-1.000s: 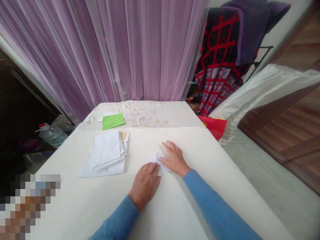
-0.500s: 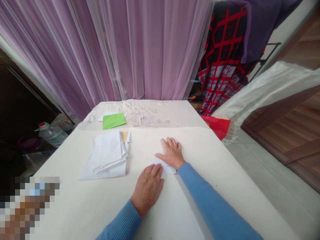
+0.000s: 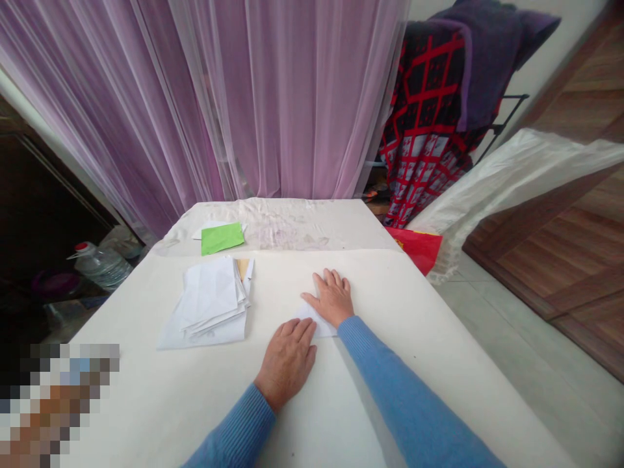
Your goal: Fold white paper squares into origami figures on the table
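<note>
A small piece of white paper (image 3: 324, 328) lies on the white-covered table (image 3: 390, 305), partly hidden under my hands. My left hand (image 3: 287, 357) rests flat at its left edge, fingers stretched forward and lying close together. Across the paper's upper right part lies my right hand (image 3: 333, 298), palm down with the fingers spread. Neither hand is closed around anything. To the left of my hands sits a loose pile of white paper sheets (image 3: 212, 292), with a tan piece (image 3: 242, 268) showing at its right side.
A green sheet (image 3: 222, 238) lies over white paper farther back on the table. Purple curtains (image 3: 292, 97) hang behind. A red bag (image 3: 418, 248) and a whitish sheet of plastic (image 3: 487, 175) are at the right edge; a water jug (image 3: 100, 265) stands beyond the left edge.
The view has shifted slightly. My right hand has moved a little left and still lies on the small paper; my left hand stays nearly in place.
</note>
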